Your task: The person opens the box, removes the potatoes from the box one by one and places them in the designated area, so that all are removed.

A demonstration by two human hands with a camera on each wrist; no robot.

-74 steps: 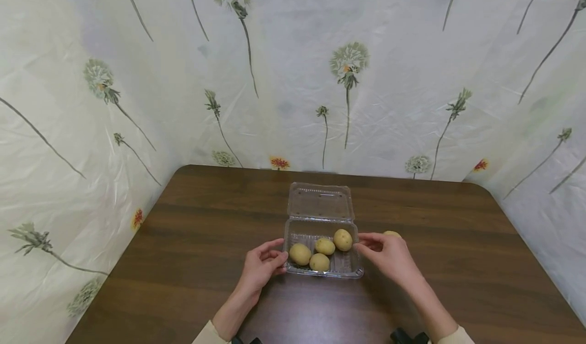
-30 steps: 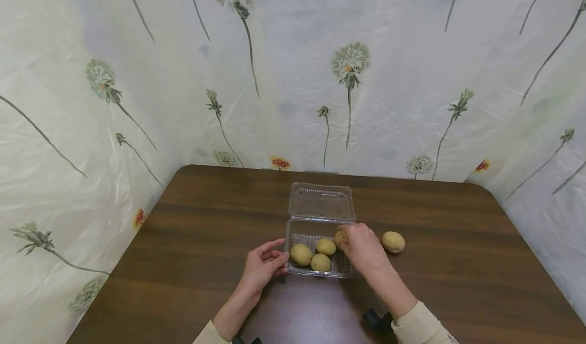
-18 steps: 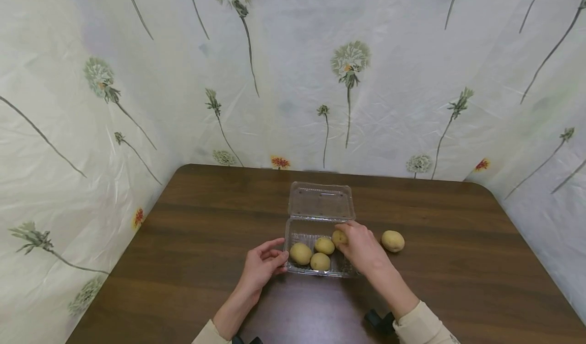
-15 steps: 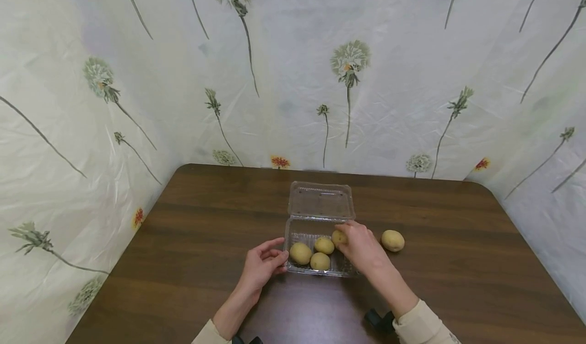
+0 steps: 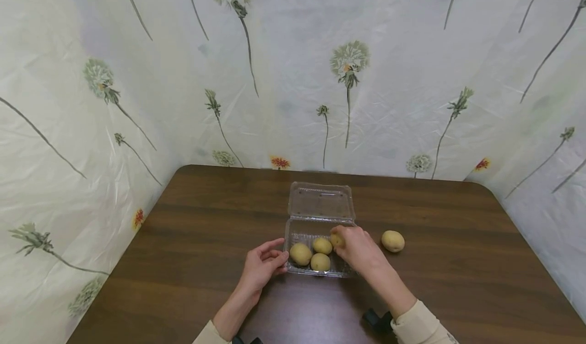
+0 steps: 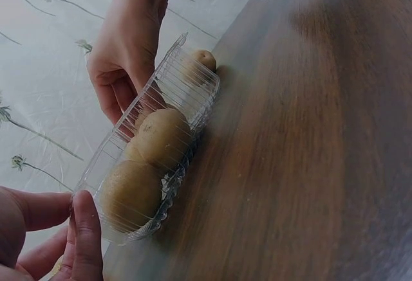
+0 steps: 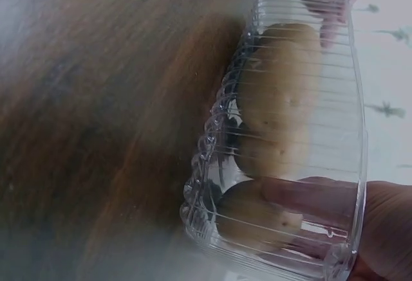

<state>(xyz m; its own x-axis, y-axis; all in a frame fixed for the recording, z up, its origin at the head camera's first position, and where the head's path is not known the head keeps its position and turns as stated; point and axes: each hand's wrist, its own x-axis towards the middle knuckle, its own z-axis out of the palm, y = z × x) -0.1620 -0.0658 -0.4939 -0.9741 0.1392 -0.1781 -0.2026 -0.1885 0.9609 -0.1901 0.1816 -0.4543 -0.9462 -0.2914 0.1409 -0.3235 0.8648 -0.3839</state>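
A clear plastic clamshell container [image 5: 340,269] lies open on the table, its lid [image 5: 320,201] folded back. My left hand [image 5: 260,268] pinches the container's left rim between thumb and fingers. Inside the right part of the container, my right hand [image 5: 362,248] holds a potato [image 5: 337,240], mostly covered by the fingers in the head view. The right wrist view shows the thumb against that potato [image 7: 248,220] through the ribbed wall. Three more potatoes sit inside: one at left [image 5: 300,254], one at the front [image 5: 320,262] and one in the middle [image 5: 322,245].
Another potato [image 5: 392,241] lies on the brown wooden table [image 5: 220,206], right of the container. A flower-patterned sheet [image 5: 293,79] hangs behind and at both sides. Black pieces [image 5: 378,321] sit by the wrists.
From beside the container's right edge, my right hand has moved in and taken hold of the right potato, shifting it slightly left. The middle potato has also shifted slightly left. My left hand stays put.
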